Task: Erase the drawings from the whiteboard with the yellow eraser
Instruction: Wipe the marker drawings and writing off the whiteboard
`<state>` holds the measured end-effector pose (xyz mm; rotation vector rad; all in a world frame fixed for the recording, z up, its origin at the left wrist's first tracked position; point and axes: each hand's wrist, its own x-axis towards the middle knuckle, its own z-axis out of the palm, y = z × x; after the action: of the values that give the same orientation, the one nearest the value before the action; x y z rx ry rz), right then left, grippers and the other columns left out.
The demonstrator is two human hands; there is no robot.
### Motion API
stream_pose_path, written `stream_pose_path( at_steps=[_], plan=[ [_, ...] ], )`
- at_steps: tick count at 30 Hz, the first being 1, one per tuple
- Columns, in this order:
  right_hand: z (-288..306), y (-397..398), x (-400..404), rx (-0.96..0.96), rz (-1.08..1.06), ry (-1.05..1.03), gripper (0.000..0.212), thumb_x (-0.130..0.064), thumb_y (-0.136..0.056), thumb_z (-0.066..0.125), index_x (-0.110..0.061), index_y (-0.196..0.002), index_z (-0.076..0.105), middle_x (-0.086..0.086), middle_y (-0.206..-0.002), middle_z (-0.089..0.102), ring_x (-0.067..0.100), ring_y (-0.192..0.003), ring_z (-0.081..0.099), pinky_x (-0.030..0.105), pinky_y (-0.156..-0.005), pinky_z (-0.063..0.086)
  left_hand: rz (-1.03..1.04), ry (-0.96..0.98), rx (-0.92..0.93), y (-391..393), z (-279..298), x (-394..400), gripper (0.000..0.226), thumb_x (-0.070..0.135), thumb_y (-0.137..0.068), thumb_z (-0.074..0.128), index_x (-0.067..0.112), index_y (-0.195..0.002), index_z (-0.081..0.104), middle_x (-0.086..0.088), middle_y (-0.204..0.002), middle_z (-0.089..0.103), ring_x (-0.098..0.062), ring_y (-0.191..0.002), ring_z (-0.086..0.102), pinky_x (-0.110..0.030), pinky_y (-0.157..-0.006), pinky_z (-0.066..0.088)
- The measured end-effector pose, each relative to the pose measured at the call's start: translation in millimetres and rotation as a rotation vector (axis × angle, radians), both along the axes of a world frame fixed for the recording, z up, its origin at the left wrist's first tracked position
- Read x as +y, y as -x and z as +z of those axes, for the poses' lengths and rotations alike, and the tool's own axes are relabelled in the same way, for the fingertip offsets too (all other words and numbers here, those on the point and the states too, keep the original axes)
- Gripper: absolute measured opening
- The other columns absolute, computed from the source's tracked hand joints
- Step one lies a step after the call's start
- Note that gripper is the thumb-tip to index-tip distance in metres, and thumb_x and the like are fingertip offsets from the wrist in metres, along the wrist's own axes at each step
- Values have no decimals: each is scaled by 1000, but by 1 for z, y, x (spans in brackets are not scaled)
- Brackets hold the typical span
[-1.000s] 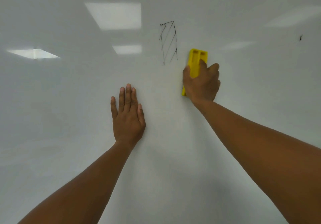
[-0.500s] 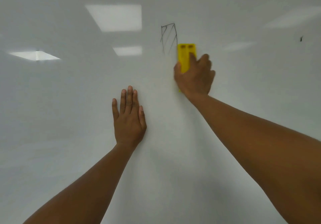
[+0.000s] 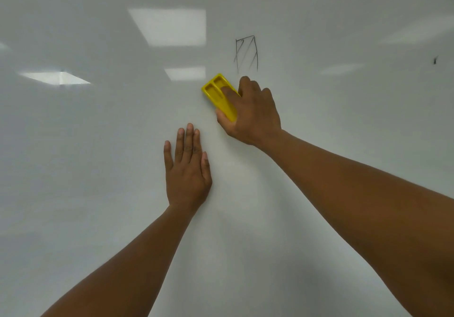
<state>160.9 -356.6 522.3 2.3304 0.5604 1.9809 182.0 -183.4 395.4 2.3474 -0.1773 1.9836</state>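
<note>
The whiteboard (image 3: pixel 98 169) fills the whole view. A black hatched rectangle drawing (image 3: pixel 246 52) sits above centre; its lower part is wiped away. My right hand (image 3: pixel 250 112) grips the yellow eraser (image 3: pixel 216 93) and holds it against the board, tilted up to the left, just below and left of the drawing. The hand covers the eraser's lower end. My left hand (image 3: pixel 188 169) lies flat on the board with straight fingers, below the eraser.
A small black mark (image 3: pixel 435 60) shows on the board at the far right. Ceiling lights reflect off the glossy surface at the upper left.
My right hand swept the eraser left across the bottom of the drawing, wiping its lower part, and came down to the left with the eraser tilted. My left hand stayed put.
</note>
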Motion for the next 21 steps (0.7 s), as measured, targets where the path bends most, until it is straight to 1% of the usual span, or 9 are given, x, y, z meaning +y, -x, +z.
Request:
stream_pose_path(
  at_steps=[2, 3, 6, 8, 10, 13, 15, 18, 21],
  plan=[
    [3, -2, -4, -7, -9, -90, 54, -51, -87, 47, -18, -130, 51, 15, -111, 50, 32, -94, 50, 38, -71, 35, -2, -3, 2, 0, 0, 0, 56, 28, -105, 22, 8, -157, 20, -6, -166, 15, -20, -154, 8, -46, -125, 3],
    [6, -3, -7, 6, -20, -186, 54, -50, -88, 47, -18, -131, 50, 16, -115, 49, 34, -98, 49, 40, -75, 37, -2, -4, 4, 0, -1, 0, 56, 28, -105, 22, 8, -157, 20, -6, -166, 15, -20, -154, 8, -46, -125, 3],
    [18, -9, -21, 74, -3, -603, 53, -50, -90, 45, -17, -131, 49, 18, -128, 44, 35, -113, 44, 43, -87, 37, 0, -6, 8, 1, -1, 0, 57, 28, -105, 21, 8, -158, 19, -6, -166, 14, -20, -154, 8, -46, -125, 3],
    [26, -13, -30, 86, 19, -808, 52, -50, -90, 44, -16, -130, 49, 16, -129, 42, 34, -114, 43, 42, -87, 35, 1, -4, 8, 1, -1, 0, 57, 28, -105, 21, 8, -158, 19, -5, -166, 14, -20, -154, 8, -47, -125, 3],
    [33, -15, -33, 83, 30, -878, 52, -50, -90, 44, -15, -129, 50, 15, -125, 42, 33, -112, 44, 40, -85, 34, 1, 0, 7, 0, -1, 0, 57, 28, -105, 22, 8, -158, 20, -5, -166, 14, -19, -154, 8, -46, -125, 3],
    [36, -12, -24, 98, 61, -786, 53, -50, -91, 45, -15, -131, 48, 16, -129, 41, 33, -115, 44, 41, -89, 37, -1, 5, 5, 0, -1, 0, 57, 28, -104, 23, 8, -157, 21, -5, -166, 14, -20, -154, 8, -47, -125, 4],
    [32, -8, -13, 88, 64, -568, 54, -51, -91, 46, -16, -132, 48, 18, -129, 42, 35, -113, 45, 43, -89, 39, -4, 4, -2, 0, -1, 0, 56, 27, -104, 24, 8, -157, 22, -6, -166, 16, -20, -154, 9, -47, -125, 5],
    [24, -2, -1, 43, 46, -182, 55, -51, -89, 49, -17, -132, 48, 16, -120, 46, 34, -101, 49, 40, -78, 40, -7, 2, -3, 0, -1, 1, 56, 27, -104, 24, 8, -157, 21, -6, -166, 15, -20, -154, 9, -47, -125, 6],
    [23, -1, -2, 13, 13, -39, 54, -52, -88, 48, -18, -130, 50, 13, -112, 47, 30, -95, 48, 37, -72, 34, -8, 3, 4, 2, 0, 0, 56, 27, -104, 26, 8, -157, 22, -6, -166, 16, -20, -154, 10, -47, -125, 6]
  ],
)
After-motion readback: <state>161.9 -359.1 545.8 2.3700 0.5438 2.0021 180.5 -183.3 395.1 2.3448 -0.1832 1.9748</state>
